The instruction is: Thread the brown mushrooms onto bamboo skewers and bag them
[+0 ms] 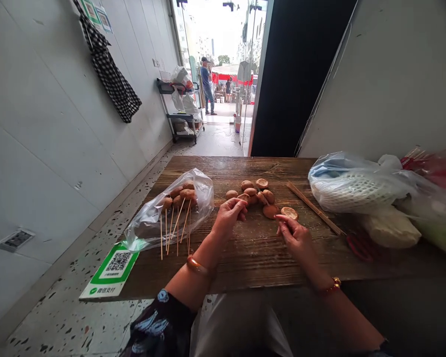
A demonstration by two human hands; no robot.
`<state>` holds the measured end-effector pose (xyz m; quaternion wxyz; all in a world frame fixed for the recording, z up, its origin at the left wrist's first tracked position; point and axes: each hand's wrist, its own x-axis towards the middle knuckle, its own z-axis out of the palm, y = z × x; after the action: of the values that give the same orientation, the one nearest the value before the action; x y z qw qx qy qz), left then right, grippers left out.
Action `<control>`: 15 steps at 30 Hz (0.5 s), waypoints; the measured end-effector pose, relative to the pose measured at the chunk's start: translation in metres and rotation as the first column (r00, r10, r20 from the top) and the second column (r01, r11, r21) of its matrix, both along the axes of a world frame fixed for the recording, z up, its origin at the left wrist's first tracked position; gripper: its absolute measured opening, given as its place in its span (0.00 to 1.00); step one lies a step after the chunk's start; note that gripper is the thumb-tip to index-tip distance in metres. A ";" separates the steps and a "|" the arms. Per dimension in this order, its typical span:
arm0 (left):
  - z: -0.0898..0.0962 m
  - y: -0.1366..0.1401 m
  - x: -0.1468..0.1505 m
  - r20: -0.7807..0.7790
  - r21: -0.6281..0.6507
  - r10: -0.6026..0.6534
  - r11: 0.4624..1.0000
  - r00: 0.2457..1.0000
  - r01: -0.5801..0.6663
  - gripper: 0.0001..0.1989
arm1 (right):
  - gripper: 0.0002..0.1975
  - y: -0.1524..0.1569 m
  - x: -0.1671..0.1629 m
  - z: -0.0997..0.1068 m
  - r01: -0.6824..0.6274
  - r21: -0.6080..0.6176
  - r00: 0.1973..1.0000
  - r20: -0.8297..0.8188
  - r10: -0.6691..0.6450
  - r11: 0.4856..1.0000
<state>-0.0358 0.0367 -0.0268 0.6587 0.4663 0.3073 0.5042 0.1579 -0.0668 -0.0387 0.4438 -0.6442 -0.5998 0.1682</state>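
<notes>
My left hand [230,218] is closed in a pinch on a brown mushroom [244,198], partly covered by the fingers. My right hand [294,233] is pinched shut on what looks like a thin wooden skewer [268,202], pointing away and to the left over the mushrooms. Several loose brown mushroom caps [270,211] lie between and beyond both hands. One upturned mushroom cap [289,213] rests just beyond my right fingers. To the left, a clear plastic bag [204,186] holds skewered mushrooms [187,194], their sticks [175,228] pointing toward me.
A bundle of skewers [314,207] lies on the wooden table [223,267], near red-handled scissors [359,248]. Filled plastic bags [352,186] crowd the right side. A green-and-white QR code card [113,270] sits at the left corner. Beyond stand a cart [181,116] and a person [207,85].
</notes>
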 end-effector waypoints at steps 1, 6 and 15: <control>0.000 0.001 -0.001 0.014 -0.001 0.045 0.999 0.999 -0.045 0.17 | 0.20 0.001 0.013 0.000 0.040 0.018 0.997 0.068 -0.041 0.999; -0.003 0.011 -0.007 0.105 -0.069 0.298 0.954 0.949 -0.292 0.15 | 0.20 0.010 0.081 -0.007 0.255 0.110 0.912 0.302 -0.277 0.961; -0.011 0.016 -0.006 -0.006 -0.018 0.346 0.938 0.938 -0.346 0.11 | 0.16 0.023 0.117 -0.029 0.328 0.250 0.833 0.379 -0.404 0.911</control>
<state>-0.0414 0.0525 -0.0379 0.5639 0.3996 0.3901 0.6084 0.2748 -0.0433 -0.0675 0.3818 -0.7267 -0.5590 -0.1169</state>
